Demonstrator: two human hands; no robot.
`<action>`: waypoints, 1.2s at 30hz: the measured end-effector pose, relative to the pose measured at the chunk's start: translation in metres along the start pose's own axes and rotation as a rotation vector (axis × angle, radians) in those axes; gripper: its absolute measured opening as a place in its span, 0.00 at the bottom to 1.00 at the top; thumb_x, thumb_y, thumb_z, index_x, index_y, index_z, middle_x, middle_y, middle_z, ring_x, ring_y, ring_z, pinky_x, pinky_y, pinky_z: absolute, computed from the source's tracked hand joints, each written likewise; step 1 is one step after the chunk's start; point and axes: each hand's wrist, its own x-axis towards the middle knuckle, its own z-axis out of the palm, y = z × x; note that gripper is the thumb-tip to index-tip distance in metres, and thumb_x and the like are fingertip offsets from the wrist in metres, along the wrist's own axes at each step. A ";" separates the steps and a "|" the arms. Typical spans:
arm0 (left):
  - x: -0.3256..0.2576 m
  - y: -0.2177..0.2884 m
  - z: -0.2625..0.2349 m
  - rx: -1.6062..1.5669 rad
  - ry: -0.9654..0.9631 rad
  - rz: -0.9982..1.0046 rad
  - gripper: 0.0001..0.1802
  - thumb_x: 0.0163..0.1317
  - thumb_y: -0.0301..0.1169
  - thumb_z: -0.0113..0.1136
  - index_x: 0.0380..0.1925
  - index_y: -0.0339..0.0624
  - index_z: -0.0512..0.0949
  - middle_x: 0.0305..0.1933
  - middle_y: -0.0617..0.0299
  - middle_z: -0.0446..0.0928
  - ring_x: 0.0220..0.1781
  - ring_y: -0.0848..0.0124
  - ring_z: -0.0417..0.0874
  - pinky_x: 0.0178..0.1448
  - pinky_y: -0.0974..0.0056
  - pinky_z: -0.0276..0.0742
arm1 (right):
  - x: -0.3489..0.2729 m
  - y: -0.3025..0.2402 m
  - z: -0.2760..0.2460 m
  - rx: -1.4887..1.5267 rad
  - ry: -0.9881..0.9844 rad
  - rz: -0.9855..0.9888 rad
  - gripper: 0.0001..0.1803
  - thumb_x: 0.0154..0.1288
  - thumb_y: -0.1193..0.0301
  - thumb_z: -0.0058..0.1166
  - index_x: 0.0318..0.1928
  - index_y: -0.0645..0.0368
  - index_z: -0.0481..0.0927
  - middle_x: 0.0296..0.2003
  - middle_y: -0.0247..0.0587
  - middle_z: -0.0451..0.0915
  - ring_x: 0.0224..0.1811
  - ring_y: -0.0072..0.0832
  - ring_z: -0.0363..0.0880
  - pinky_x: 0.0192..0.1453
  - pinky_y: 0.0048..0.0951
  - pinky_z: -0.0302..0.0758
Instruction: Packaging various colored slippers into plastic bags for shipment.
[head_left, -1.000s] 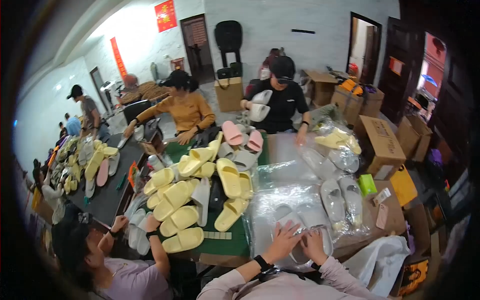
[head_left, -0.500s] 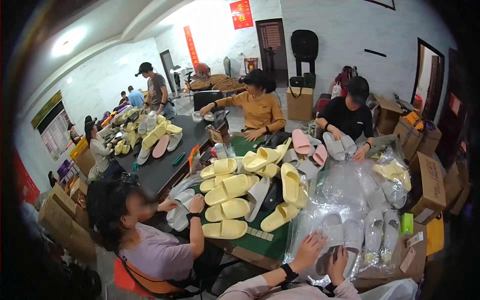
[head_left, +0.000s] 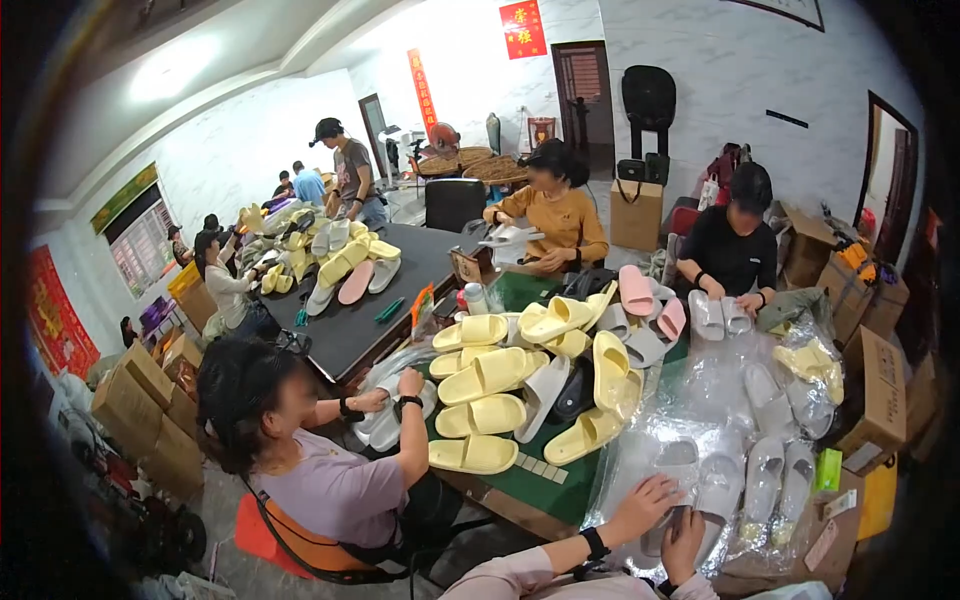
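Note:
A pair of light grey slippers lies on clear plastic at the near right: one grey slipper (head_left: pixel 674 462) under my hands and another grey slipper (head_left: pixel 718 484) just right of it. My left hand (head_left: pixel 643 508) rests across the first slipper, fingers stretched out over its upper side. Closer to me, my right hand (head_left: pixel 685 547) is closed around the heel part of that slipper, and its fingertips are partly hidden. Around the slippers spreads a crinkled clear plastic sheet (head_left: pixel 625 465). A wrapped pair of grey slippers (head_left: pixel 763 485) lies to the right.
Yellow slippers (head_left: pixel 485 375) are heaped on the green tabletop (head_left: pixel 540 492) to the left. A person in lilac (head_left: pixel 330 500) sits at left; two others, one in orange (head_left: pixel 560 225), one in black (head_left: pixel 730 250), work across. A green box (head_left: pixel 828 470) and cartons (head_left: pixel 880 390) stand at right.
The view has shifted slightly, moving the scene rightward. The person in orange has brought pale slippers in toward their body. My hands stay on the same grey slipper with little movement.

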 end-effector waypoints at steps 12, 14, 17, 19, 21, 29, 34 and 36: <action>-0.008 0.012 0.003 -0.146 -0.373 0.260 0.24 0.57 0.31 0.51 0.57 0.53 0.68 0.65 0.62 0.60 0.71 0.57 0.51 0.70 0.42 0.43 | 0.006 0.002 0.000 -0.039 -0.047 -0.164 0.25 0.50 0.74 0.51 0.52 0.66 0.69 0.48 0.60 0.68 0.49 0.54 0.64 0.52 0.50 0.60; -0.009 0.013 0.006 -0.156 -0.360 0.272 0.24 0.57 0.32 0.52 0.56 0.53 0.68 0.66 0.64 0.60 0.71 0.57 0.51 0.69 0.41 0.43 | 0.012 0.005 0.002 0.058 -0.103 -0.110 0.23 0.51 0.70 0.51 0.50 0.65 0.71 0.49 0.60 0.69 0.50 0.54 0.65 0.52 0.50 0.61; -0.009 0.016 0.006 -0.166 -0.297 0.287 0.22 0.57 0.31 0.51 0.54 0.52 0.70 0.66 0.65 0.60 0.71 0.57 0.50 0.69 0.38 0.40 | 0.007 0.017 0.010 -0.162 -0.083 -0.143 0.22 0.51 0.68 0.52 0.47 0.65 0.73 0.48 0.59 0.70 0.51 0.54 0.65 0.52 0.51 0.61; -0.003 0.021 -0.002 -0.163 -0.217 0.268 0.21 0.57 0.32 0.51 0.53 0.52 0.71 0.65 0.65 0.61 0.71 0.57 0.51 0.69 0.37 0.39 | 0.019 -0.009 -0.009 -0.104 -0.115 -0.144 0.24 0.50 0.68 0.53 0.49 0.65 0.72 0.49 0.58 0.69 0.52 0.54 0.64 0.53 0.51 0.60; 0.000 0.017 0.004 -0.143 -0.191 0.256 0.21 0.57 0.31 0.51 0.53 0.53 0.71 0.65 0.65 0.62 0.71 0.57 0.51 0.69 0.36 0.38 | 0.016 -0.014 -0.012 -0.050 -0.142 -0.143 0.25 0.49 0.67 0.54 0.50 0.65 0.71 0.50 0.58 0.68 0.53 0.54 0.63 0.54 0.52 0.59; 0.025 -0.011 -0.001 -0.071 -0.085 0.149 0.22 0.56 0.31 0.52 0.54 0.54 0.71 0.64 0.64 0.63 0.70 0.57 0.53 0.70 0.39 0.38 | 0.002 0.006 -0.006 -0.241 -0.092 -0.305 0.33 0.43 0.69 0.56 0.54 0.65 0.66 0.58 0.60 0.60 0.64 0.57 0.52 0.67 0.60 0.43; 0.035 -0.011 -0.010 -0.152 -0.421 0.256 0.21 0.57 0.32 0.51 0.53 0.54 0.72 0.62 0.64 0.65 0.69 0.58 0.55 0.71 0.41 0.37 | 0.002 0.002 -0.012 -0.170 -0.175 -0.294 0.31 0.44 0.69 0.56 0.53 0.65 0.67 0.57 0.58 0.63 0.63 0.56 0.55 0.68 0.55 0.46; 0.036 -0.001 -0.018 -0.106 -0.517 0.298 0.21 0.57 0.32 0.51 0.53 0.53 0.72 0.62 0.64 0.65 0.70 0.58 0.54 0.71 0.40 0.37 | 0.003 0.006 -0.008 -0.086 -0.187 -0.241 0.30 0.46 0.70 0.55 0.52 0.66 0.67 0.55 0.58 0.64 0.61 0.55 0.58 0.66 0.55 0.49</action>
